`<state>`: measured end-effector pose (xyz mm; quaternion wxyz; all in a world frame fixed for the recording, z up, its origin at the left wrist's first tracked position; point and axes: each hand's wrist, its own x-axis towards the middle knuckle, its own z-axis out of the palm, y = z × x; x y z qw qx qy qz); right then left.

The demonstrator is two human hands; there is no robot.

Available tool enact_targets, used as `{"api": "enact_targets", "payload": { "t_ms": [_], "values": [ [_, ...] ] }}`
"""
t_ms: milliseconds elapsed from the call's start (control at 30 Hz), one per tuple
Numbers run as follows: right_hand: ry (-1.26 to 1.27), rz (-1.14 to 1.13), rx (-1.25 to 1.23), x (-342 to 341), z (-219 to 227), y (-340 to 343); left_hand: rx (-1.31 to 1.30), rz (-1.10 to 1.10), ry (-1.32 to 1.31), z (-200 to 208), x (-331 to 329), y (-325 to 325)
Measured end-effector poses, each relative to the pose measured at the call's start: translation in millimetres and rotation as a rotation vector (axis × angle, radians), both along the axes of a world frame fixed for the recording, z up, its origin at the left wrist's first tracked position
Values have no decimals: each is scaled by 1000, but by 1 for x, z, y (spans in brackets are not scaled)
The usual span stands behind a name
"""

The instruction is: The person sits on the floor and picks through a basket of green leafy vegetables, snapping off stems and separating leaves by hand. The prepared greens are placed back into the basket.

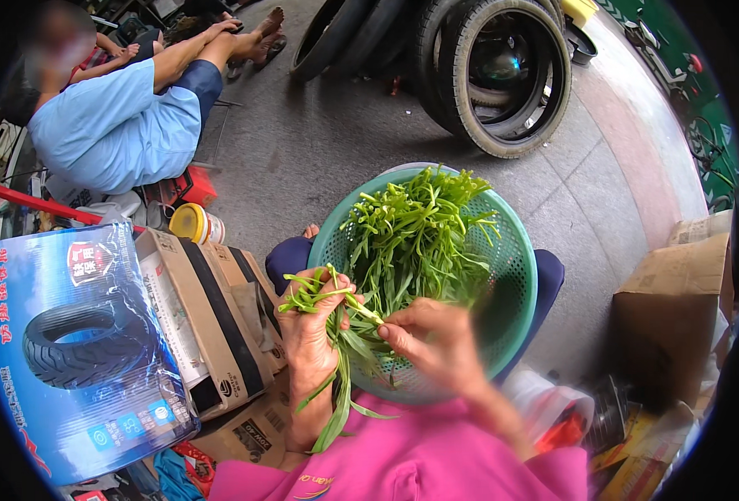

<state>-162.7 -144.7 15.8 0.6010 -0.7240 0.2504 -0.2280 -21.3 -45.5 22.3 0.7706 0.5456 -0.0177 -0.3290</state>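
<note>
In the head view, I see both hands busy just over the near-left part of a green plastic basket point(521, 284). The left hand point(309, 346) is closed around a small bunch of greens point(307, 294); the stems poke out above its thumb and fingers, while long leaves point(341, 405) trail down beside the wrist toward a pink shirt point(419, 459). The right hand point(436, 342), a little blurred, pinches a pale stalk point(368, 315) between thumb and fingertips, so that stalk lies slantwise between the two hands. Just beyond them, a larger heap of greens point(419, 221) sits in the basket, stems mostly pointing away from the hands. The basket rests between the person's knees. To the left of the left hand, near it, stand cardboard boxes point(211, 321); tyres point(511, 83) stand farther off on the floor point(286, 150).
</note>
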Motion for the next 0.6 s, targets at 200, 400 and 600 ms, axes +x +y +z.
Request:
{"api": "enact_targets", "payload": {
  "t_ms": [200,400,600],
  "values": [
    [-29,-35,524,-5,5,-6,49,-290,3,13,-4,-2],
    [-14,-90,575,-11,3,-14,47,-442,6,5,-15,-3],
    [-25,-458,165,-32,13,-32,26,-299,156,0,-14,-4]
  ]
}}
